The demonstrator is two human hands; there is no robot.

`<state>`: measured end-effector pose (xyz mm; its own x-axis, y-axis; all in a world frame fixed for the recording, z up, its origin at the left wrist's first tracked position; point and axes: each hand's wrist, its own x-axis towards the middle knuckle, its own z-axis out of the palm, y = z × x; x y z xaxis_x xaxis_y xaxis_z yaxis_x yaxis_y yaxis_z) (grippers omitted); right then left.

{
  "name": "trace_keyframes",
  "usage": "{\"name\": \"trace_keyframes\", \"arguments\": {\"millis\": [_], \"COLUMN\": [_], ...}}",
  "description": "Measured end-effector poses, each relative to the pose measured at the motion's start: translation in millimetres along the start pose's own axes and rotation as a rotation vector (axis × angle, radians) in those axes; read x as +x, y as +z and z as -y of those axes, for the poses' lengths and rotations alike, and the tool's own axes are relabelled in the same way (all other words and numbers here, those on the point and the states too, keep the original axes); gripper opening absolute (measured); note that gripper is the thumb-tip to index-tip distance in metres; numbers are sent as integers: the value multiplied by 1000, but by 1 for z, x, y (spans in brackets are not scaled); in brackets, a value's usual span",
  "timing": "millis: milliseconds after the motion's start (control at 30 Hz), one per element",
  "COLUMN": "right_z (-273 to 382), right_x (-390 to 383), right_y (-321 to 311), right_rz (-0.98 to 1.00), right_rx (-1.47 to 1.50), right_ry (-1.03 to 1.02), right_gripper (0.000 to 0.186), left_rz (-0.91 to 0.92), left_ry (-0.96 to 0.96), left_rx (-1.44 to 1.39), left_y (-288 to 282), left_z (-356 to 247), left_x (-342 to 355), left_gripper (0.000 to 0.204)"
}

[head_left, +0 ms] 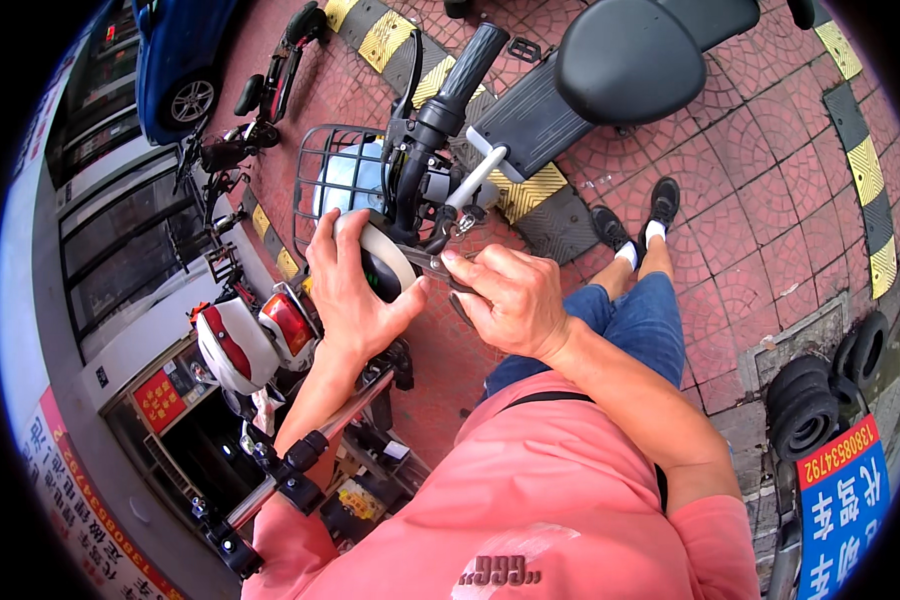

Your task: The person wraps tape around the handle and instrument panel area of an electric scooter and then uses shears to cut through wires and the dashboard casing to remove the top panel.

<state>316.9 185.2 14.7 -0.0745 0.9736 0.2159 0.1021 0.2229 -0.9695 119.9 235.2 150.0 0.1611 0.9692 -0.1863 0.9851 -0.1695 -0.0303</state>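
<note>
My left hand (355,290) grips a round part with a cream rim and dark middle (387,255), apparently the scooter's lamp, just below the handlebar (435,120). My right hand (505,300), beside it, holds a metal hand tool (425,260), apparently pliers, with the tool's jaws at the lamp's upper right edge; the exact contact point is too small to tell. Above the lamp are a silver stem (475,180), brake levers and a black wire basket (310,175) with a pale blue thing in it.
A black seat (630,60) and footboard (525,110) lie beyond. Parked scooters (240,340) and a blue car (175,60) are at left. A metal bar with clamps (360,400) runs by my left arm. Stacked tyres (805,420) and a blue sign (840,510) are at right, on red paving.
</note>
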Motion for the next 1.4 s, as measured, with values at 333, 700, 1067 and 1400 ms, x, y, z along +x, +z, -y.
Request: {"name": "trace_keyframes", "arguments": {"millis": [333,700,1067,1400], "right_z": [6,14,28,40], "right_x": [3,-1,-16,-69], "right_y": [-9,-5,-12,-57], "right_rz": [57,97,96,133], "right_rx": [0,-2,-96,-429], "right_ry": [30,94,106,-23], "right_gripper": [50,44,45,42], "left_rz": [226,276,247,240], "left_ry": [540,544,587,616], "left_rx": [-198,-433,-450,-387], "left_y": [-32,-14,-8,1], "left_z": [7,19,16,20], "left_x": [42,66,62,64], "left_gripper": [55,44,36,44]}}
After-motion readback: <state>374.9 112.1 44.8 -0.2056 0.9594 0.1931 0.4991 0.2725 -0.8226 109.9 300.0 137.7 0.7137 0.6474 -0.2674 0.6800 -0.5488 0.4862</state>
